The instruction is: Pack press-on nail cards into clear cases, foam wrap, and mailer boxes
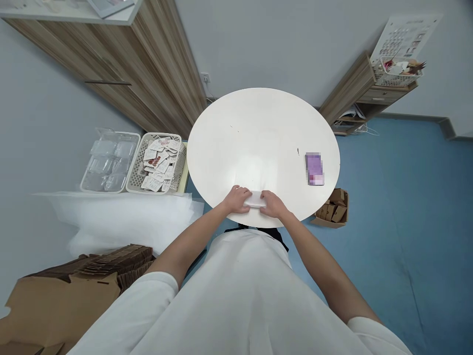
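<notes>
A small white wrapped bundle [254, 199] lies at the near edge of the round white table [258, 138]. My left hand [238, 199] grips its left end, thumb on the near side and fingers on the far side. The right end is held the same way by my right hand [272, 204]. What is inside the bundle cannot be made out. Farther right on the tabletop is a purple and pink item [314, 168], pixelated in the picture.
Left of the table stand a basket of printed cards [158, 165] and a bin of clear plastic packs [111, 160]. White sheets [125, 217] and folded cardboard [66, 305] lie nearer me. A carton of small brown boxes [332, 209] sits below the table's right edge.
</notes>
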